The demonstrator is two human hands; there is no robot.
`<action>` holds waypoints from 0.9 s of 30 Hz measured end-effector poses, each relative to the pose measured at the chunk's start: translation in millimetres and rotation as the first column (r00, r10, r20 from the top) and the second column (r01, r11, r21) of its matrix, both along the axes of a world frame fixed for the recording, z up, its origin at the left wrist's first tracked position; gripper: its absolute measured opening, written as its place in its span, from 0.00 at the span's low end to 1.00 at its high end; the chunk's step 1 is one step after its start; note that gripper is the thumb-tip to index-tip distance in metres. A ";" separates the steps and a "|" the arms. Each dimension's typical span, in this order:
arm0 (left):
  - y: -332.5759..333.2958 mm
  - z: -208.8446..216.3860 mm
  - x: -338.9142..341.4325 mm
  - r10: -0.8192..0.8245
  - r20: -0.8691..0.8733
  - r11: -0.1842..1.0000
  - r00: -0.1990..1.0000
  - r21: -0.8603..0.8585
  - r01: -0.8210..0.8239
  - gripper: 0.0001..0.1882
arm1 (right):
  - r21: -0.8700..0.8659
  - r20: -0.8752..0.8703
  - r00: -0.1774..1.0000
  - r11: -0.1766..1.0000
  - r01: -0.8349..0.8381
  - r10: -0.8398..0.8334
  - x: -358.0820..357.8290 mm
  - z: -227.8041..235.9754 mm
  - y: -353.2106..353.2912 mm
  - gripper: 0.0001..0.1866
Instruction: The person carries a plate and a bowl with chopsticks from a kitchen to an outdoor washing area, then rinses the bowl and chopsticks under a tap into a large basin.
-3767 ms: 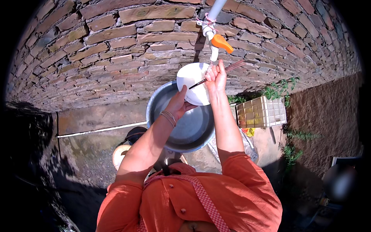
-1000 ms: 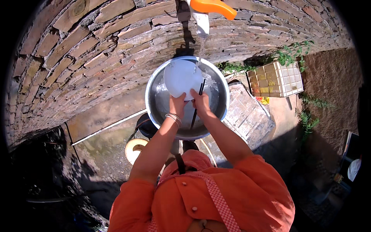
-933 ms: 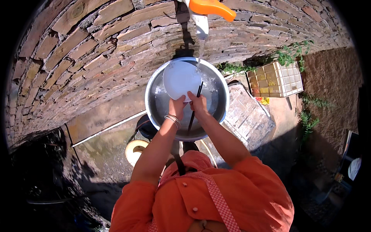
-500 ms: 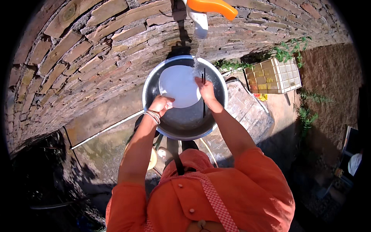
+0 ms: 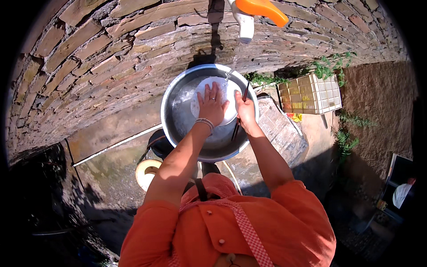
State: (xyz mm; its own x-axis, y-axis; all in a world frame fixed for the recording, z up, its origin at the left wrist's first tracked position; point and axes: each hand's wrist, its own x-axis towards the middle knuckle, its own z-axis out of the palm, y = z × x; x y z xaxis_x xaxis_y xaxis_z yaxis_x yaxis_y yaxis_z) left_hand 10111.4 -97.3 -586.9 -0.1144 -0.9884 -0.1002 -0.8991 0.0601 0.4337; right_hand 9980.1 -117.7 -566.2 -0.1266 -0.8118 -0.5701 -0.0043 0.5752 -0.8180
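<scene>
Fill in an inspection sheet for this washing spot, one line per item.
Surface: rough ground, partly sunlit, partly shaded; metal basin stands in the sun.
Job's things: white dish in the basin area; dark chopsticks; water stream running from the white tap with orange handle.
Clutter: cream plastic crate and worn flat slab to the right; pale round object at lower left.
Hands: left hand spread on the dish; right hand holds its edge and the chopsticks.
Cables: thin pale line below the basin, cord or hose unclear.
Surroundings: brick wall, green plants.
</scene>
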 end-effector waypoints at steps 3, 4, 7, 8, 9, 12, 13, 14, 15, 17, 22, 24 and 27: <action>3.0 5.5 -6.3 -0.234 -0.160 0.970 0.959 0.024 0.240 0.33 | -0.030 0.085 0.994 0.997 0.073 -0.070 -0.7 -11.6 3.1 0.18; 5.5 9.4 -6.6 -0.307 -0.199 0.947 0.931 0.028 0.319 0.32 | -0.013 0.127 0.982 0.990 0.142 -0.139 -2.0 -13.6 4.2 0.24; 23.9 24.7 19.6 -0.539 -0.226 0.818 0.812 0.091 0.568 0.32 | -0.057 0.059 0.987 0.987 0.151 -0.148 -14.4 -12.8 3.7 0.25; 26.7 24.4 32.4 -0.525 -0.196 0.831 0.828 0.090 0.548 0.32 | -0.059 0.029 0.989 0.988 0.145 -0.144 -15.6 -9.7 4.5 0.25; 28.5 25.1 45.6 -0.512 -0.166 0.844 0.843 0.086 0.529 0.33 | -0.076 0.035 0.990 0.987 0.140 -0.137 -17.9 -13.6 6.6 0.22; 19.5 19.6 51.3 -0.356 -0.024 0.934 0.934 0.021 0.357 0.34 | -0.130 0.034 0.991 0.983 0.133 -0.130 -15.9 -19.9 12.7 0.19; 15.6 14.5 49.0 -0.268 0.027 0.963 0.963 -0.015 0.269 0.34 | -0.152 0.019 0.991 0.979 0.136 -0.135 -7.8 -12.3 13.7 0.22; 12.1 9.0 35.4 -0.193 -0.011 0.981 0.981 -0.032 0.193 0.31 | -0.173 0.003 0.990 0.975 0.138 -0.139 -0.1 -7.3 14.5 0.25; 6.9 11.0 17.4 -0.245 -0.037 0.968 0.969 -0.063 0.243 0.31 | -0.211 0.029 0.986 0.963 0.168 -0.165 2.0 -11.9 12.7 0.24; 1.3 17.7 -5.8 -0.350 -0.083 0.933 0.933 -0.125 0.338 0.30 | -0.226 0.095 0.976 0.950 0.214 -0.197 3.3 -15.2 11.6 0.23; 23.0 32.3 17.6 -0.488 -0.209 0.862 0.847 0.038 0.506 0.28 | -0.193 0.021 0.973 0.954 0.230 -0.230 -21.2 -15.7 7.0 0.22; 35.1 34.9 43.7 -0.495 -0.152 0.855 0.856 0.093 0.511 0.28 | -0.259 -0.011 0.982 0.949 0.181 -0.190 -28.2 -17.7 3.2 0.22; 24.3 34.0 67.1 -0.366 0.133 0.931 0.921 0.069 0.359 0.31 | -0.304 -0.109 0.987 0.949 0.082 -0.120 -25.0 -9.9 8.1 0.21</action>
